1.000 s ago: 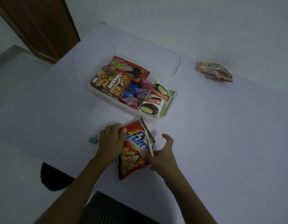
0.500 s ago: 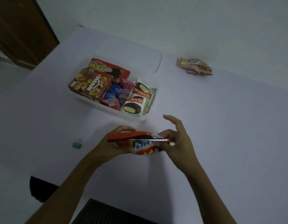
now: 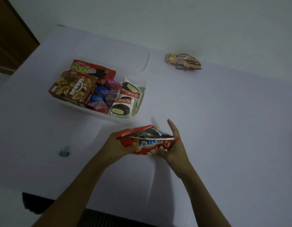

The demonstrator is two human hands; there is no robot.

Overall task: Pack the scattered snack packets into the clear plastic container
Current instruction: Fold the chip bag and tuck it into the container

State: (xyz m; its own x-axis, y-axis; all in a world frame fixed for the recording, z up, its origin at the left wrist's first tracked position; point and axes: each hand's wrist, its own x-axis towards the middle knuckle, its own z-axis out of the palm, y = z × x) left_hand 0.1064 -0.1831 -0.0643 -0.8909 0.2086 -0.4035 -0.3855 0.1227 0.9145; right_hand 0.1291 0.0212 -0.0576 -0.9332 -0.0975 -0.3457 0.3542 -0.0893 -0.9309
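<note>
Both hands hold the red chip packet (image 3: 147, 141) up off the tabletop (image 3: 224, 128), near the person's edge. Its long axis runs from 9 to 3 o'clock, the right end a little lower. The mouth faces up toward the camera and gapes, showing the silver lining; the printed front faces the person.

The left hand (image 3: 119, 145) has its grip closed around the packet's 9 o'clock end, with the fingers hidden behind it. The right hand (image 3: 173, 148) pinches the 3 o'clock end between thumb and curled fingertips, and its forefinger sticks out straight toward 12 o'clock.

The clear plastic container (image 3: 122, 119) sits at 11 o'clock from the packet, near but apart. It is already crowded with a brown biscuit box (image 3: 71, 89) on its 9 o'clock side, a red wafer packet (image 3: 93, 71) behind that, small pink and blue sweets (image 3: 104, 97) in the middle, and Choco Pie packets (image 3: 125, 102) on the 3 o'clock side.

Its lid (image 3: 125, 53) lies flat just beyond it at 12 o'clock. A tan cookie packet (image 3: 183, 62) lies well apart at 1 o'clock. A green binder clip (image 3: 64, 151) sits at 9 o'clock from the hands.
</note>
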